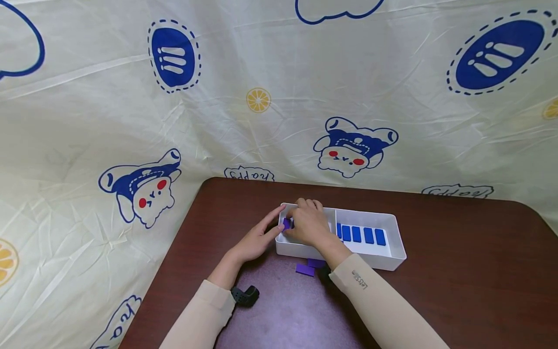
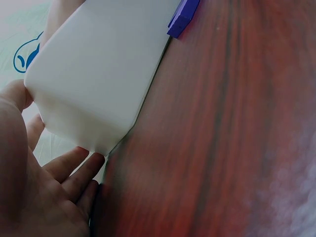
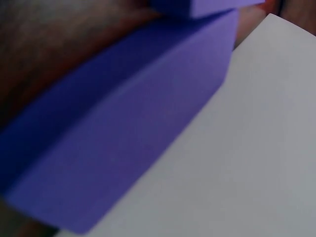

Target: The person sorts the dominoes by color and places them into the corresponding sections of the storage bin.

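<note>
A long white box [image 1: 340,255] with a divider lies on the table. My left hand [image 1: 253,242] rests against its left end, fingers fairly straight and thumb near the rim; in the left wrist view the fingertips [image 2: 93,159] touch the white end wall. Over the left compartment, my right hand [image 1: 310,224] reaches down with bent fingers. It appears to pinch a small purple block [image 1: 286,223] beside the left wall; the hand hides most of that compartment. Several blue blocks [image 1: 357,234] stand in a row in the right compartment.
Purple blocks [image 1: 305,270] lie on the table in front of the box, close under my right wrist; one purple block [image 3: 128,128] fills much of the right wrist view. The brown table [image 1: 462,271] extends right. A printed cloth [image 1: 279,135] hangs behind its far edge.
</note>
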The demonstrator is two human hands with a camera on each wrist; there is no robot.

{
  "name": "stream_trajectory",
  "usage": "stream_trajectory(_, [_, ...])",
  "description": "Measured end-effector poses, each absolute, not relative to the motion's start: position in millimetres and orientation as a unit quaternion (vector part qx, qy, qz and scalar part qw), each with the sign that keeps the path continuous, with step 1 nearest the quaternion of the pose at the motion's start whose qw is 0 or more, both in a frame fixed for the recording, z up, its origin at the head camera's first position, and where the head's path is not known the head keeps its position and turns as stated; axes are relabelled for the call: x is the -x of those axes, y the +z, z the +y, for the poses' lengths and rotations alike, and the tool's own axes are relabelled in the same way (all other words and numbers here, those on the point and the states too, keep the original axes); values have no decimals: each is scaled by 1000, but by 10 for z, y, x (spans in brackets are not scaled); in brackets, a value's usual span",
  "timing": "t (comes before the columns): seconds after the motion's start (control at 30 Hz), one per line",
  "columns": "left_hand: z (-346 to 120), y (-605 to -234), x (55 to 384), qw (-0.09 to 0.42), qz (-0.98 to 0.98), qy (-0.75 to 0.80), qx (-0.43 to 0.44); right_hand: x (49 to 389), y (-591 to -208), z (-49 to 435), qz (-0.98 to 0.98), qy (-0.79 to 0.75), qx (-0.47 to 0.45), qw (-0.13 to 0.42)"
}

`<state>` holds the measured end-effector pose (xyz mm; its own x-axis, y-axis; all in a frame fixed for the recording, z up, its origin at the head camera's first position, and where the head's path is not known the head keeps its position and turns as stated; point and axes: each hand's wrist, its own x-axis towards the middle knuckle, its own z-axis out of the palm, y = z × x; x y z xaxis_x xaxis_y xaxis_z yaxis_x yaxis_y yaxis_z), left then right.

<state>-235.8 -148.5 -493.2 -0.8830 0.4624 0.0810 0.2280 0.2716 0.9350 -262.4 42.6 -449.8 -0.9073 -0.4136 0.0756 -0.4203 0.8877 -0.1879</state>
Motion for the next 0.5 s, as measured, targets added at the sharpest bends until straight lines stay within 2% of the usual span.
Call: stream_trajectory(0.5, [-1473,-4916,2345,101,794,558,-218,2637,-4526,415,-974,95,-207,20])
